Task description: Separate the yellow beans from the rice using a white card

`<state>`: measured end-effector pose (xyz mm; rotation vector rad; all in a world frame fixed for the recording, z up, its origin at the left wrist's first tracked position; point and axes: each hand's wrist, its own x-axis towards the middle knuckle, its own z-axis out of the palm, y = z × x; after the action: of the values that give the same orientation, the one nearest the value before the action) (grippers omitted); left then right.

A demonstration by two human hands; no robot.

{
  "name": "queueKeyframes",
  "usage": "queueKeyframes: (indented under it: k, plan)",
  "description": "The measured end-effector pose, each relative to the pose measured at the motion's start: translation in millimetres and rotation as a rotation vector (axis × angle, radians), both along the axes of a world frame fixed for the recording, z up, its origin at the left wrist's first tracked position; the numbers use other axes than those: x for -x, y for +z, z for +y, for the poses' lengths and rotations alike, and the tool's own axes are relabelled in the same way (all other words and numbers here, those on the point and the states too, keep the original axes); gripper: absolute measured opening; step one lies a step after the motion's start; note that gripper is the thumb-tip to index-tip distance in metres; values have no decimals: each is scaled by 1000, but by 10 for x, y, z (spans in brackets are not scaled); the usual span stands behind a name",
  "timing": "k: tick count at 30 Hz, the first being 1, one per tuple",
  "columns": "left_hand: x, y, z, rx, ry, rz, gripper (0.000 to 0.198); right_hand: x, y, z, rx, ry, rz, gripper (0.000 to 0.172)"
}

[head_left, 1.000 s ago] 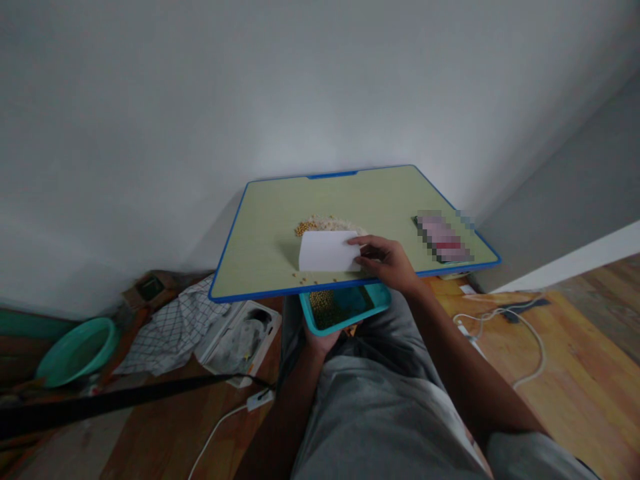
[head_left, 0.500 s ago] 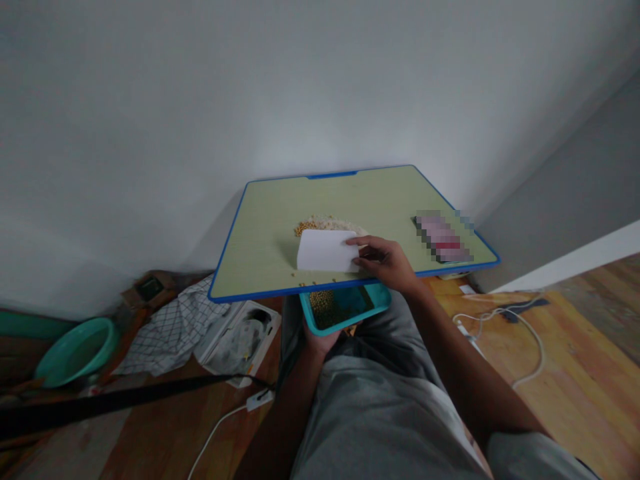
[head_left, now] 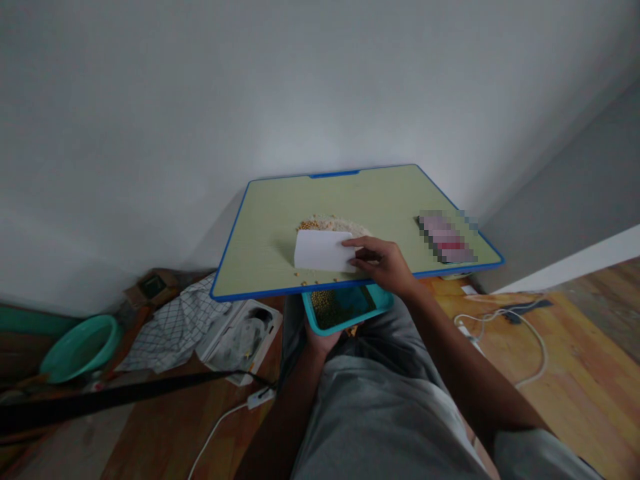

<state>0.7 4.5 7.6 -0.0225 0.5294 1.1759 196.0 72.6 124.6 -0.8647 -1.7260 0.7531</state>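
A white card (head_left: 320, 251) lies flat on the green board (head_left: 260, 233) with the blue rim, near the board's near edge, its far edge against a low heap of soybeans (head_left: 325, 224) mixed with paler grains. A few loose beans are scattered along its near side. The right hand (head_left: 383, 267) sits on the card's right end, fingers held together; whether the thumb pinches from below cannot be told. Judged by eye, the card is light and fairly stiff, so its long edges or end offer the best hold. The beans look hard, small and apt to roll. The left hand (head_left: 320, 341) is cupped beneath a teal tray (head_left: 313, 325) holding more soybeans (head_left: 325, 305), fingers hidden. The tray sits just under the board's near rim. The board has open surface to the left and far side; a pixelated flat object (head_left: 447, 237) lies at right.
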Motion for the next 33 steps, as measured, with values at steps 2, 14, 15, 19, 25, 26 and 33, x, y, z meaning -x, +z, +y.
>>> queueKeyframes:
  k: [2,14,15,19,25,26,33]
  plan:
    - [6,-17,0,-12,-4,12,72,30,8,1,-21,11,-5,41]
    - [16,-129,3,-92,-44,-2,65,118,41,-5,-50,23,-14,39]
    - [12,-118,6,-83,-34,-8,64,116,44,-2,-47,27,-14,39]
    - [-1,-69,2,-48,2,4,58,113,36,15,-27,57,-13,39]
    - [-15,-28,-7,-25,5,24,63,111,44,8,-23,68,-25,39]
    - [-17,-21,-6,-23,6,19,64,111,48,5,-22,71,-19,39]
    - [-15,101,-11,10,56,17,60,97,43,11,-3,72,-11,37]
